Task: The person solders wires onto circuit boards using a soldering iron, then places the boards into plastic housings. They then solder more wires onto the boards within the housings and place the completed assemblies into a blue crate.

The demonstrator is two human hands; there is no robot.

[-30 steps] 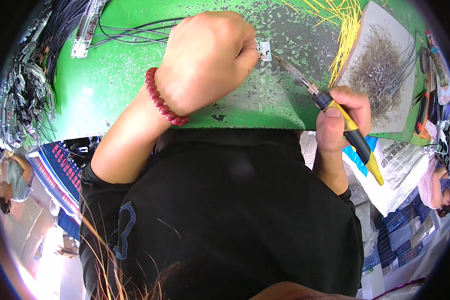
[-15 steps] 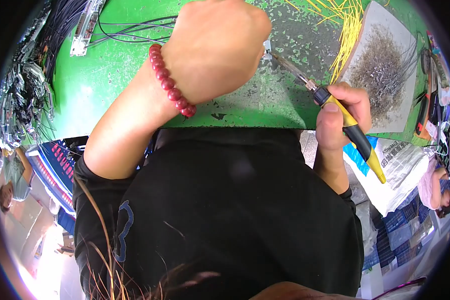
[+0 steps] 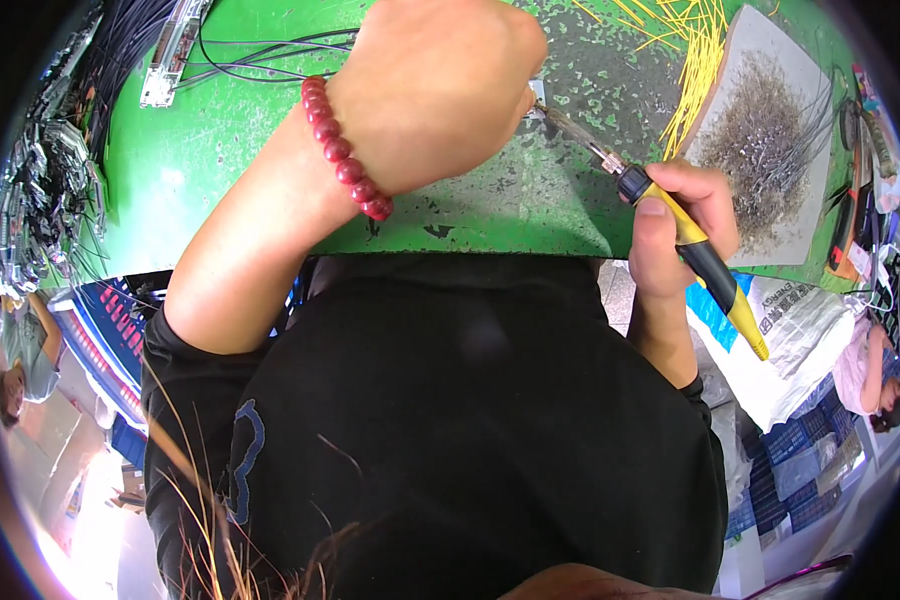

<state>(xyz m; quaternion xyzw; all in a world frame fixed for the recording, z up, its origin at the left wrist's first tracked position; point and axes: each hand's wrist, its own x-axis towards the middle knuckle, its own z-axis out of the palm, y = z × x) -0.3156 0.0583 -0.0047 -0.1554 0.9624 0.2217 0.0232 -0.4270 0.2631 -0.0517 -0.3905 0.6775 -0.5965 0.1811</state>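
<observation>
My right hand (image 3: 682, 225) is closed round a yellow and black soldering iron (image 3: 708, 262), gripping it like a pen. Its metal tip slants up and left to a small pale piece (image 3: 537, 90) just beyond my left hand's edge. Curled over the table, my left hand (image 3: 440, 95) shows only its back, with a red bead bracelet at the wrist. Its fingers are mostly hidden, and what they pinch cannot be made out. Dark wires (image 3: 270, 65) run out from under this hand to the left.
On the worn green table (image 3: 210, 190), clear strip-like parts (image 3: 40, 200) are heaped at far left, beside another clear strip (image 3: 173, 50). Yellow wires (image 3: 700, 75) lie at back right, near a grey board (image 3: 735, 60) strewn with solder debris. Two people are visible at the sides.
The soldering iron and my right hand have shifted very slightly up and left. My left hand has barely moved, its wrist and bracelet rising a little.
</observation>
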